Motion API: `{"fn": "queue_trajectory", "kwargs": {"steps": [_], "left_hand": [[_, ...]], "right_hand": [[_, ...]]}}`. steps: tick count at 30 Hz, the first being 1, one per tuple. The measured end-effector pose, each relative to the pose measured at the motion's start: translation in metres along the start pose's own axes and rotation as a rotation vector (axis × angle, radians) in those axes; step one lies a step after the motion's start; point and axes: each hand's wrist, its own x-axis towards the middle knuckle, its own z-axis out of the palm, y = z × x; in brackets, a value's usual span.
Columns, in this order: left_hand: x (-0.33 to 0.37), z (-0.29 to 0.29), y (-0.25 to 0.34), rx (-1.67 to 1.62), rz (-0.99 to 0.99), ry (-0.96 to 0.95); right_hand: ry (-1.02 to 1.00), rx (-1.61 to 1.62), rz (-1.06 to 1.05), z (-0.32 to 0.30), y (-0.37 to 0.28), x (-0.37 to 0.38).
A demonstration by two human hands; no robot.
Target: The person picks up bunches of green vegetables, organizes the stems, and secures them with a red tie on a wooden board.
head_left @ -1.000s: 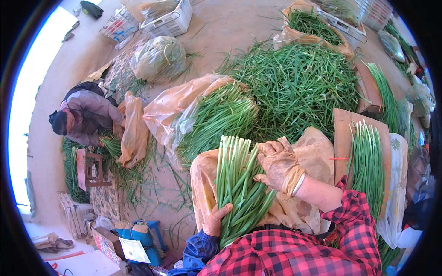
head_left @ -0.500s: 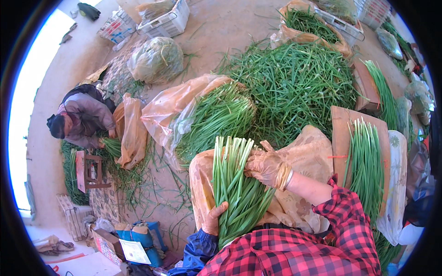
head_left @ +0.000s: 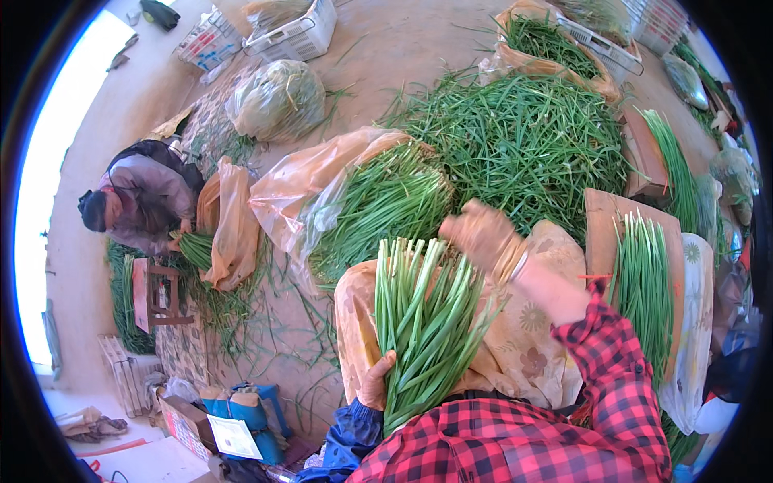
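My left hand [head_left: 376,381] is closed round the lower left of a thick bunch of Chinese chives [head_left: 423,330]. The bunch stands on my lap with its pale cut ends pointing away from me and its leaves fanning to the right. My right hand [head_left: 481,233], in a thin tan glove with bands at the wrist, is raised just right of the pale ends and apart from them. Motion smears its fingers, so their grip is unclear. A patterned tan cloth [head_left: 531,322] covers my lap. Beyond my knees lies an open plastic bag of chives [head_left: 386,201].
A big loose heap of chives [head_left: 523,145] spreads ahead. At right, a neat chive bundle [head_left: 642,290] rests on a brown board [head_left: 600,233]. On the left a co-worker [head_left: 149,193] bends over chives beside a small wooden stool [head_left: 153,298]. White crates [head_left: 298,36] stand at the back.
My right hand has left the side of the bunch and moved up and slightly right, toward the heap. The leaves on the bunch's right side have spread out. My left hand keeps its hold.
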Motion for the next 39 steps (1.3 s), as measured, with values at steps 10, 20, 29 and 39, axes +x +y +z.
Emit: {"fn": "queue_trajectory", "kwargs": {"steps": [10,20,29,39], "left_hand": [[-0.01,0.012,0.014,0.132,0.023,-0.047],[-0.009,0.014,0.005,0.151,0.114,-0.09],[0.003,-0.007,-0.004,-0.029,-0.015,0.027],[0.017,-0.035,-0.012,-0.042,0.065,-0.023]], "right_hand": [[0.299,0.005,0.195,-0.085,0.108,0.006],[-0.516,0.502,0.381,-0.022,-0.031,-0.025],[-0.338,0.52,0.177,0.0,-0.016,-0.024],[0.324,-0.151,0.668,-0.064,0.095,-0.014]]}}
